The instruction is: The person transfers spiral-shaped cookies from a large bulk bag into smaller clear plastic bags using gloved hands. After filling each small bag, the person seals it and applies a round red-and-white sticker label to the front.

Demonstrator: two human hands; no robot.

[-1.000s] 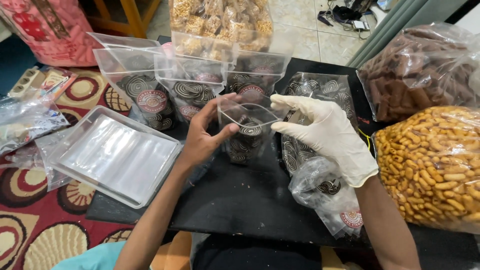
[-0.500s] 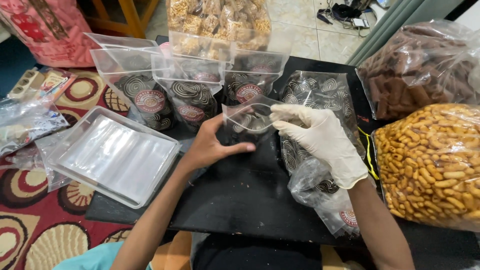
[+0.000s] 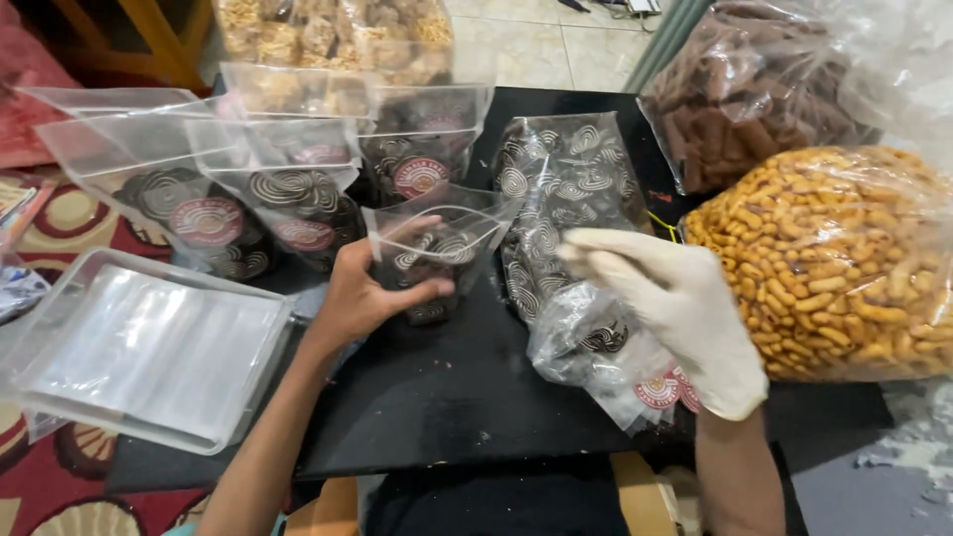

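Your biggest risk sits at the right edge of the black tabletop [image 3: 417,407]: the large bulging clear plastic bag of yellow-orange finger-shaped snacks [image 3: 844,263] overhangs that edge, and I judge a nudge from your right forearm could roll it off. Behind it, toward the far right corner, the big clear bag of reddish-brown stick snacks [image 3: 740,89] is slack and crinkled, soft enough to slump onto whatever is beside it.

Near the middle of the tabletop lies a long clear bag of dark spiral-patterned round cookies [image 3: 571,194]; these look brittle, so pressing down there could crack them. Along the far edge stands a row of glossy clear stand-up pouches with round red labels [image 3: 298,194], mouths gaping; a knock could tip one.

Off the left edge rests a shallow clear plastic tray of flat empty pouches [image 3: 139,352], slick and likely to slide.

Your bare left hand [image 3: 362,293] is wrapped around the small open clear pouch of spiral cookies [image 3: 432,248], upright near the tabletop's middle; a loose grip may spill it. Your white-gloved right hand [image 3: 680,318] hovers spread and empty, just beside it.
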